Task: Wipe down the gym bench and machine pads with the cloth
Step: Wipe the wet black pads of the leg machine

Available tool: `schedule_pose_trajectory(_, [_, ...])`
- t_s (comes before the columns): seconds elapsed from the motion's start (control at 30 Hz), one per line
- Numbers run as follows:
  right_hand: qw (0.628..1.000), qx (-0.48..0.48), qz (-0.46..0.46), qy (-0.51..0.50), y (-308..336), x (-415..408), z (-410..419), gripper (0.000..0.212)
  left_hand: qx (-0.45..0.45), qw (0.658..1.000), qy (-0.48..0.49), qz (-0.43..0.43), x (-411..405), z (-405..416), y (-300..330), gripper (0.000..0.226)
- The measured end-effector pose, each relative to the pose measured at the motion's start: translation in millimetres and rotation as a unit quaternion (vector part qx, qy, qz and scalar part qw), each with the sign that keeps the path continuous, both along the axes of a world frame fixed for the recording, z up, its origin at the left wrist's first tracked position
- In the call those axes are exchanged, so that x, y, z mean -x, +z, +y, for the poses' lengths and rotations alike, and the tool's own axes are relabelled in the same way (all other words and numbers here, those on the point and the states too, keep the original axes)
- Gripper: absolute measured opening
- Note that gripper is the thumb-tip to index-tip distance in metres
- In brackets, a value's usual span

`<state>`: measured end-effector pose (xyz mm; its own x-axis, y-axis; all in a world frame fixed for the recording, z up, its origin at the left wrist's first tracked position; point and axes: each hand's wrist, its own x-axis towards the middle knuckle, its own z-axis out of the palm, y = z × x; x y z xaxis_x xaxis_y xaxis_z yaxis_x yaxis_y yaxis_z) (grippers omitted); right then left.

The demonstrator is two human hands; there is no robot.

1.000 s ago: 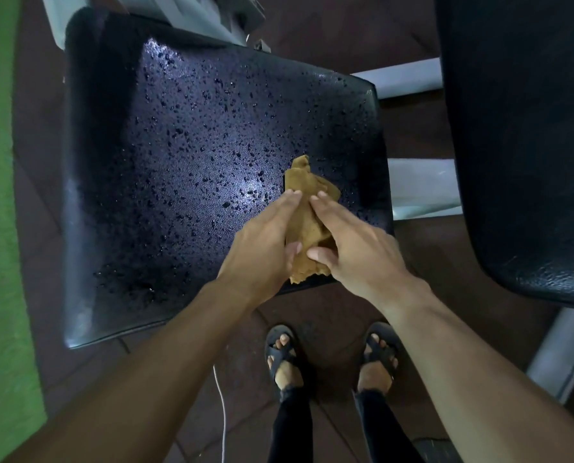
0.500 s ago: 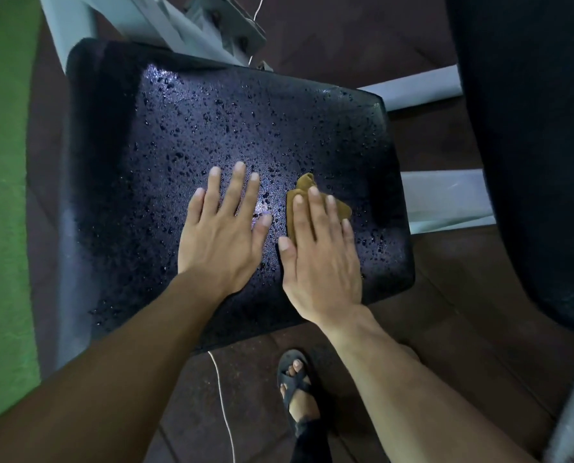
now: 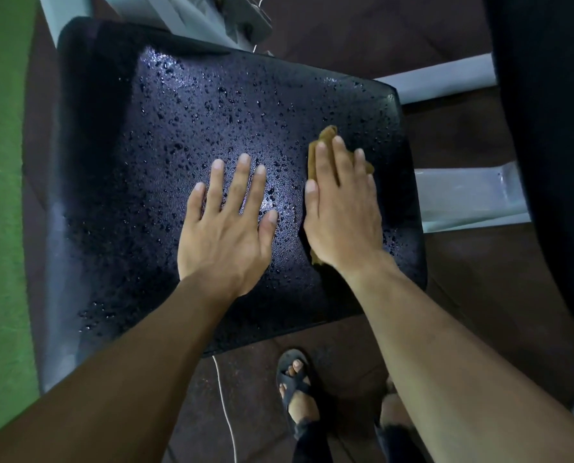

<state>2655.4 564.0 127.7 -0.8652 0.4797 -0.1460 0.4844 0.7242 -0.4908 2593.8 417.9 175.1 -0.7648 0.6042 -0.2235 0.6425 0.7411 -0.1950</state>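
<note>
A sandalled foot (image 3: 295,389) stands on the dark floor. Above it, the left hand (image 3: 225,235) lies flat with its grip wide and fingers spread on the wet black pad (image 3: 185,105). Just beside it, the right hand (image 3: 342,212) presses the brown cloth (image 3: 327,135) flat near the pad's right edge.

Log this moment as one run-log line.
stage: wiping | right hand: flat, pressing cloth on pad | left hand: flat on pad, bare | pad: droplets across surface
</note>
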Motion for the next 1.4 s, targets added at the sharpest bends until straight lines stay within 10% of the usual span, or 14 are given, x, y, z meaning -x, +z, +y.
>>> schedule_pose_trajectory(0.4, [0.992,-0.01,0.068,0.11,-11.2,-86.3,-27.5,0.057,0.01,1.0,-0.003,0.017,-0.2,1.3,-1.1,0.061])
schedule_pose_trajectory(0.87, [0.98,0.07,0.074,-0.17,-38.5,-28.5,68.2,0.053,0.02,1.0,0.002,0.022,0.0,1.6,-2.1,0.062])
schedule_pose_trajectory(1.13, [0.993,0.003,0.08,0.082,6.2,-20.6,-29.4,0.056,-0.034,0.999,-0.001,-0.006,1.1,-0.8,1.1,0.059])
schedule_pose_trajectory(1.4, [0.985,0.005,0.121,0.122,-22.5,-124.5,-35.8,0.052,-0.033,0.999,-0.001,0.013,8.7,1.0,11.1,0.06])
